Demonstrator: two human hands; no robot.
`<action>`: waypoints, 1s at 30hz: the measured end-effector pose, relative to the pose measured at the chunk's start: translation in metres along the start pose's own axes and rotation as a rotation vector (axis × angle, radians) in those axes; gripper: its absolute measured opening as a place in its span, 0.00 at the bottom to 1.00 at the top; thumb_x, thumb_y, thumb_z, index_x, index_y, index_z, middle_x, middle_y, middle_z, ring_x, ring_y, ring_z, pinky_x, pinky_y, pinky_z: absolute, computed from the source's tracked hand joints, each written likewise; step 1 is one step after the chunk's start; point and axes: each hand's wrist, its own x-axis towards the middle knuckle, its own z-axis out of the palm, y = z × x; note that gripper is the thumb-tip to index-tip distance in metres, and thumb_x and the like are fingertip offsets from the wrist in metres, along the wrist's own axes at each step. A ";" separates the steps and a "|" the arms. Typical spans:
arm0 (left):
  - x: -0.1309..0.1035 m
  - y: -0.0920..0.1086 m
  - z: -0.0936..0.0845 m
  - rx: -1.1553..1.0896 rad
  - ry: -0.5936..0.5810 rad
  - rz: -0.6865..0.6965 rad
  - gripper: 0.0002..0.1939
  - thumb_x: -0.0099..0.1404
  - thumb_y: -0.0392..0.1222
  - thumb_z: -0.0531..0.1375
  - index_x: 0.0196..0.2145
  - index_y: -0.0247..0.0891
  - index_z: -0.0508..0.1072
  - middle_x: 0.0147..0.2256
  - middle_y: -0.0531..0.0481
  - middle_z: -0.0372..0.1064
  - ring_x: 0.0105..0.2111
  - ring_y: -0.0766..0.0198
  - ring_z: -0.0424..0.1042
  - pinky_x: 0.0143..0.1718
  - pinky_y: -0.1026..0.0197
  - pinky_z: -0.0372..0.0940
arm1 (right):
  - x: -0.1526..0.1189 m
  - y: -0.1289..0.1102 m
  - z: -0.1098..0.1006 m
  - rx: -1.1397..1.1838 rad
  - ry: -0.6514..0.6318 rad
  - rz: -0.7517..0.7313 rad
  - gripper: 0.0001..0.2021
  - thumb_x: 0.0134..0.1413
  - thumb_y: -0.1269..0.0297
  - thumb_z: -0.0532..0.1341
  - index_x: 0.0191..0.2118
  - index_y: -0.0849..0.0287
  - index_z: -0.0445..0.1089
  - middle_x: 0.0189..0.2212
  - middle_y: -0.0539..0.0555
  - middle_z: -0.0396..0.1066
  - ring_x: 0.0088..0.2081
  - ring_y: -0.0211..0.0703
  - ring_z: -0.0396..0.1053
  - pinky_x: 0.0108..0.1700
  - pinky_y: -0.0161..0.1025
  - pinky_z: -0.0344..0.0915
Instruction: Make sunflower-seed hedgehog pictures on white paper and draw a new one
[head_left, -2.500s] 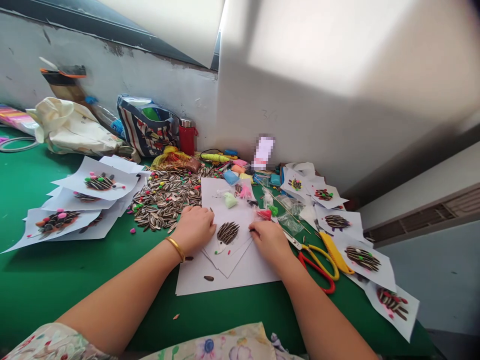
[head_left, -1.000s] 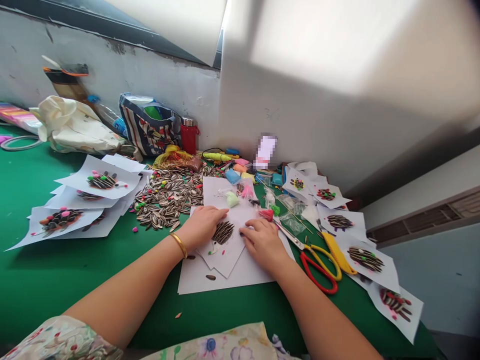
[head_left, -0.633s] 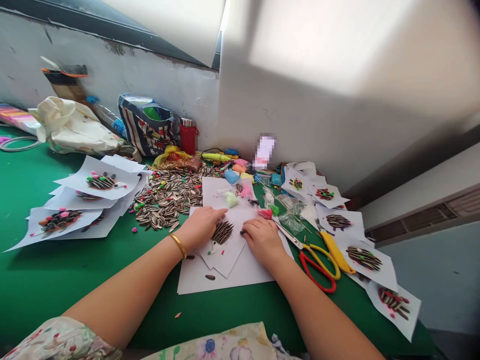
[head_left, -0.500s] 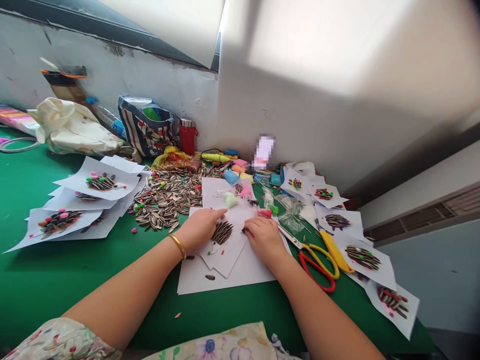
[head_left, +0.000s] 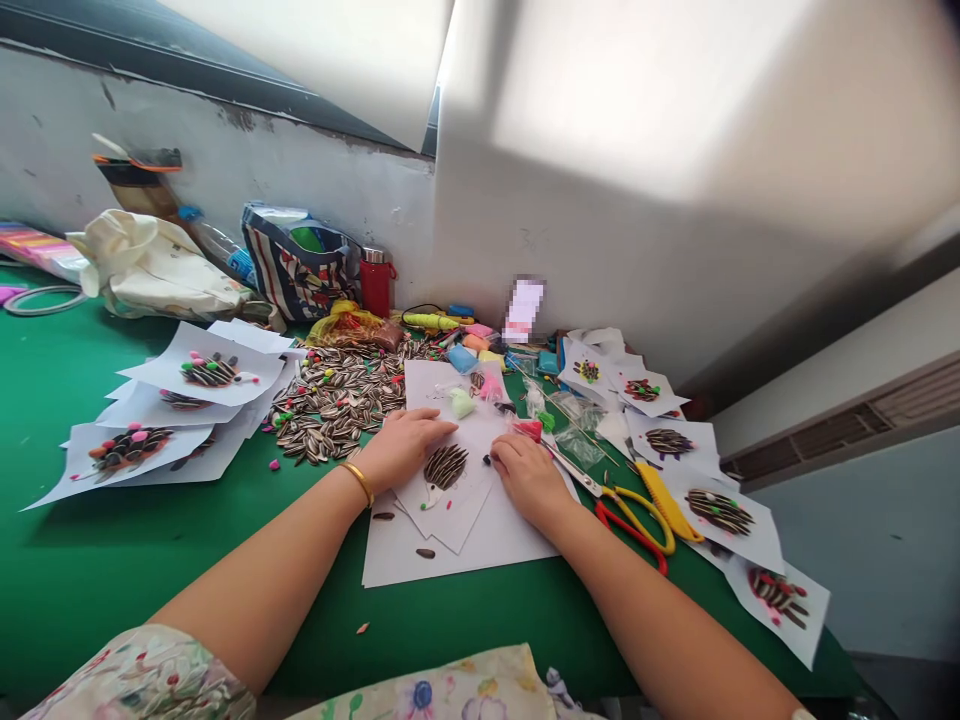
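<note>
On a sheet of white paper (head_left: 474,505) lies a hedgehog shape made of sunflower seeds (head_left: 445,467), with green and pink dots by its pale face. My left hand (head_left: 407,447) rests on the paper's upper left, fingers stretched out, holding nothing. Right of the seed hedgehog, my right hand (head_left: 527,482) has its fingertips pinched together on a small black lump (head_left: 487,460), perhaps clay, low over the paper. Two loose seeds (head_left: 425,553) lie on the larger sheet (head_left: 397,568) underneath. Beyond my hands sits pale green clay (head_left: 461,402) in a wrapper.
A pile of sunflower seeds (head_left: 330,405) spreads at the back left. Stacked seed pictures (head_left: 202,425) lie left; more pictures (head_left: 716,512) line the right edge. Scissors (head_left: 637,515) and a yellow utility knife (head_left: 667,500) lie right of my right hand. A red bottle (head_left: 376,283) stands behind.
The view has shifted slightly. My left fingers have stretched out flatter on the paper. My right hand stays beside the seed hedgehog with the black lump at its fingertips.
</note>
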 end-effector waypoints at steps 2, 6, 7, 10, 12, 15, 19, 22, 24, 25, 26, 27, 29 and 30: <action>0.000 0.000 0.001 0.010 0.001 0.004 0.26 0.68 0.30 0.48 0.58 0.50 0.68 0.59 0.45 0.67 0.62 0.56 0.60 0.60 0.48 0.53 | 0.002 0.001 0.000 -0.029 0.004 0.002 0.08 0.66 0.68 0.55 0.45 0.55 0.70 0.49 0.55 0.72 0.52 0.47 0.65 0.53 0.43 0.57; 0.000 0.002 0.002 0.030 0.008 0.015 0.24 0.69 0.32 0.48 0.58 0.50 0.67 0.59 0.46 0.67 0.63 0.57 0.60 0.60 0.48 0.52 | 0.006 0.005 0.000 -0.081 0.009 0.015 0.09 0.66 0.68 0.54 0.46 0.55 0.70 0.49 0.56 0.72 0.52 0.48 0.64 0.53 0.44 0.57; 0.000 0.003 0.002 0.033 0.006 0.016 0.25 0.69 0.31 0.47 0.59 0.49 0.67 0.59 0.46 0.67 0.63 0.57 0.59 0.60 0.47 0.52 | 0.007 0.007 0.000 -0.086 0.008 0.020 0.10 0.66 0.68 0.54 0.47 0.56 0.70 0.50 0.57 0.71 0.53 0.48 0.64 0.54 0.44 0.57; -0.001 0.004 0.003 0.046 -0.002 0.002 0.28 0.66 0.28 0.48 0.60 0.48 0.65 0.60 0.45 0.65 0.64 0.57 0.57 0.60 0.47 0.52 | 0.006 0.014 0.001 -0.105 0.003 0.036 0.14 0.64 0.72 0.53 0.52 0.56 0.69 0.53 0.58 0.70 0.55 0.49 0.63 0.55 0.44 0.57; -0.001 0.004 0.005 0.051 -0.008 -0.008 0.31 0.63 0.27 0.48 0.61 0.47 0.64 0.61 0.46 0.64 0.65 0.58 0.56 0.61 0.47 0.51 | 0.002 0.021 0.002 -0.129 0.002 0.047 0.18 0.63 0.75 0.53 0.55 0.55 0.68 0.55 0.57 0.69 0.56 0.49 0.62 0.57 0.45 0.56; 0.000 0.005 0.009 0.051 -0.008 -0.022 0.32 0.62 0.27 0.49 0.62 0.46 0.63 0.60 0.46 0.65 0.66 0.58 0.54 0.61 0.47 0.51 | -0.005 0.028 0.001 -0.170 -0.017 0.060 0.21 0.62 0.76 0.52 0.58 0.55 0.66 0.57 0.56 0.67 0.57 0.50 0.62 0.58 0.47 0.55; 0.001 0.007 0.015 0.050 0.027 -0.068 0.31 0.64 0.27 0.47 0.63 0.44 0.62 0.59 0.46 0.67 0.66 0.56 0.53 0.61 0.46 0.51 | -0.011 0.027 -0.010 -0.203 -0.007 0.043 0.21 0.62 0.75 0.53 0.58 0.56 0.67 0.57 0.58 0.68 0.57 0.51 0.61 0.58 0.48 0.54; 0.001 0.009 0.018 0.043 0.039 -0.092 0.31 0.65 0.28 0.47 0.64 0.44 0.61 0.59 0.46 0.68 0.66 0.55 0.54 0.60 0.45 0.51 | -0.008 0.017 -0.018 -0.174 0.015 0.013 0.17 0.62 0.71 0.55 0.55 0.56 0.70 0.54 0.58 0.70 0.55 0.51 0.63 0.56 0.48 0.55; 0.001 0.009 0.018 0.044 0.043 -0.094 0.31 0.65 0.28 0.47 0.64 0.44 0.60 0.59 0.46 0.68 0.66 0.55 0.54 0.60 0.46 0.51 | -0.002 0.008 -0.021 -0.145 0.014 0.005 0.16 0.62 0.70 0.55 0.53 0.54 0.72 0.51 0.57 0.71 0.52 0.50 0.64 0.53 0.47 0.56; 0.001 0.009 0.018 0.046 0.046 -0.095 0.31 0.65 0.28 0.47 0.64 0.44 0.60 0.59 0.45 0.68 0.66 0.55 0.54 0.60 0.46 0.51 | 0.001 0.004 -0.020 -0.134 0.011 0.000 0.16 0.62 0.70 0.55 0.53 0.54 0.72 0.50 0.57 0.71 0.51 0.50 0.64 0.52 0.46 0.57; 0.001 0.009 0.018 0.047 0.049 -0.097 0.31 0.64 0.28 0.47 0.64 0.44 0.60 0.59 0.45 0.68 0.66 0.55 0.54 0.61 0.46 0.51 | 0.005 0.001 -0.019 -0.127 0.007 -0.001 0.17 0.63 0.69 0.55 0.53 0.54 0.72 0.49 0.57 0.72 0.50 0.50 0.64 0.51 0.46 0.57; 0.001 0.009 0.018 0.047 0.051 -0.098 0.31 0.64 0.27 0.47 0.63 0.44 0.61 0.59 0.45 0.67 0.65 0.55 0.55 0.61 0.47 0.51 | 0.008 -0.002 -0.018 -0.123 0.004 -0.002 0.17 0.63 0.69 0.55 0.54 0.54 0.72 0.48 0.58 0.72 0.50 0.49 0.64 0.50 0.46 0.57; 0.001 0.009 0.018 0.049 0.053 -0.097 0.31 0.64 0.27 0.47 0.63 0.44 0.61 0.59 0.45 0.67 0.65 0.56 0.55 0.61 0.47 0.51 | 0.012 -0.006 -0.015 -0.114 -0.002 -0.001 0.16 0.63 0.69 0.56 0.52 0.54 0.74 0.46 0.58 0.72 0.48 0.49 0.64 0.50 0.46 0.57; 0.001 0.008 0.018 0.050 0.052 -0.097 0.31 0.65 0.27 0.47 0.63 0.43 0.61 0.59 0.44 0.67 0.65 0.55 0.55 0.61 0.47 0.51 | 0.013 -0.007 -0.013 -0.103 -0.002 -0.002 0.15 0.62 0.69 0.56 0.51 0.54 0.75 0.45 0.57 0.72 0.48 0.49 0.64 0.51 0.46 0.57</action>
